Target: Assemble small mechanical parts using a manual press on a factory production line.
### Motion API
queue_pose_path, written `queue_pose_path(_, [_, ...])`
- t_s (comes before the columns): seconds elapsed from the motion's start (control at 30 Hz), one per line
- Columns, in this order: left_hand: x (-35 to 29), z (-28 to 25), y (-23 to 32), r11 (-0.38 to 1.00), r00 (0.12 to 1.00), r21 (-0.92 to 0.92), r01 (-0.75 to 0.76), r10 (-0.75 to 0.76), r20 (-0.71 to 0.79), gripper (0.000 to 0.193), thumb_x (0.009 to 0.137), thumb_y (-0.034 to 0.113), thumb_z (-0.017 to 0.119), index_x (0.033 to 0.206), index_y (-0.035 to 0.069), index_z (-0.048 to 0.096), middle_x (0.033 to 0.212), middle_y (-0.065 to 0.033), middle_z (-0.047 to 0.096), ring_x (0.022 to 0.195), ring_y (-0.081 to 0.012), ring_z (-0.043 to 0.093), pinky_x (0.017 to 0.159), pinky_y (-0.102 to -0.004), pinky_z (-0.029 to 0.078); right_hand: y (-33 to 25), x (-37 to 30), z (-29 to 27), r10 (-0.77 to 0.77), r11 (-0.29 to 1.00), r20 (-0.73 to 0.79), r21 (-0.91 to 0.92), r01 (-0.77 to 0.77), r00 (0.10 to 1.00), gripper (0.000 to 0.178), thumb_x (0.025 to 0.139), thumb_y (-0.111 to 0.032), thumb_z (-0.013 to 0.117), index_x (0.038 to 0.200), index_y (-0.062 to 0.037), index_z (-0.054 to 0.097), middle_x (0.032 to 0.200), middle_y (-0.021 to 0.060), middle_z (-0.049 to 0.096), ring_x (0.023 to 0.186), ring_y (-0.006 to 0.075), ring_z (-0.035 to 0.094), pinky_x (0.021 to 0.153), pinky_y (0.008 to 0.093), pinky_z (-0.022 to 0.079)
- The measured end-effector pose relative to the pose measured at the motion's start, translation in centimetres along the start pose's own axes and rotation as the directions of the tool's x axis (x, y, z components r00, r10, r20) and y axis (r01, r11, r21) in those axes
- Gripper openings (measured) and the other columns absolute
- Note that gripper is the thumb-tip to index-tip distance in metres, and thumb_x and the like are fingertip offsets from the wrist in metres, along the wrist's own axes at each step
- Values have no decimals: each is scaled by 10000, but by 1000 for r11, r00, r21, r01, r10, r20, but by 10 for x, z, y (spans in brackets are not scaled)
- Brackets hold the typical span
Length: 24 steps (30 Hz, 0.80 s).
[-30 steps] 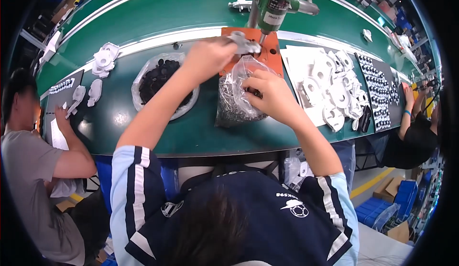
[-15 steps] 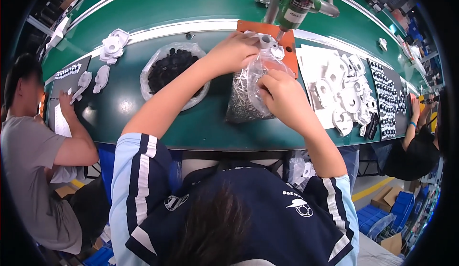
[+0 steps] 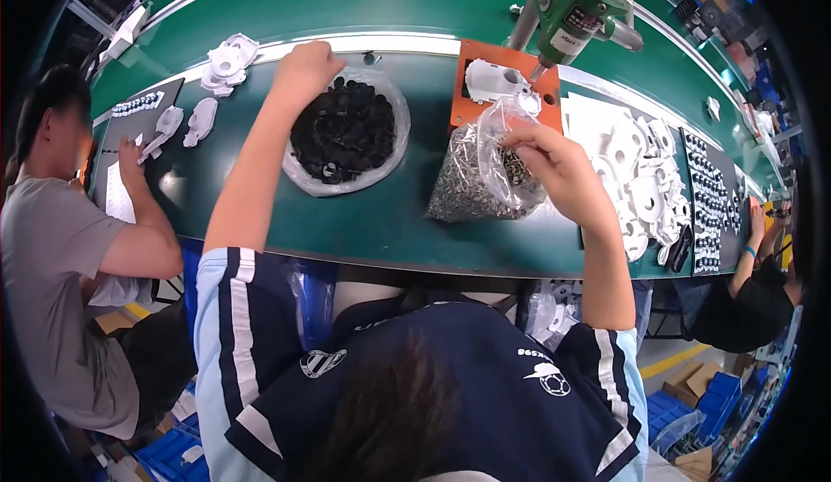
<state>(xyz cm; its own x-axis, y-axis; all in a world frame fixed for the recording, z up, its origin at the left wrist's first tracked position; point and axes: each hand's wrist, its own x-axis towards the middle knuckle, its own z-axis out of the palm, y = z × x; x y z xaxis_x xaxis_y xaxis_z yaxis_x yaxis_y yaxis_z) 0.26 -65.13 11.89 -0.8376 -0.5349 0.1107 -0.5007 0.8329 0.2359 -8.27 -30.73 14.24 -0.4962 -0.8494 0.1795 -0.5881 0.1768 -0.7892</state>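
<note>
- The person's left grip (image 3: 310,68) is curled, knuckles upward, at the far left edge of an open, whitish translucent plastic bag (image 3: 324,189). Whether it pinches anything is hidden from this view.
- Inside that bag lie many small, black, rounded parts (image 3: 346,131). They look light and firm, best taken singly between thumb and forefinger.
- The right grip (image 3: 567,168) is partly bent, its fingertips at the mouth of a crumpled, clear plastic sack (image 3: 495,131). I cannot tell whether it pinches film, a piece of hardware, or nothing.
- The sack rests on the dark green tabletop (image 3: 363,229) in front of the orange plate, filled with shiny, slender metal screws (image 3: 467,177). Full as it is, it should be heavy and slack, the film slippery; gather the mouth to shift it. The screws seem hard and smooth, easiest by the shank.
- A white, moulded housing (image 3: 492,82) with round openings lies on the flat orange plate (image 3: 485,51), beneath a green metal press (image 3: 567,14). It looks stiff and light; its outer rim offers the safest hold, away from thinner projections.
- More loose white housings (image 3: 642,194) are heaped right of the right grip.
</note>
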Motion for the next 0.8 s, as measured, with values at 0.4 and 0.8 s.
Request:
queue_pose_path(0.4, [26, 16, 12, 935, 973, -291, -204, 227, 50, 195, 755, 215, 628, 762, 30, 565, 699, -65, 572, 661, -177, 541, 621, -299, 421, 46, -50, -35, 425, 129, -124, 989, 76, 897, 163, 912, -91, 454, 1027, 23, 475, 747, 8, 380, 641, 89, 345, 579, 224, 297])
queue_pose_path(0.8, [93, 28, 199, 776, 637, -598, -199, 567, 523, 157, 726, 209, 680, 771, 61, 656, 583, 4, 509, 518, -87, 455, 486, -210, 363, 56, -96, -27, 557, 300, -202, 953, 32, 806, 78, 894, -80, 472, 960, -38, 468, 736, 45, 462, 598, 108, 386, 566, 230, 325])
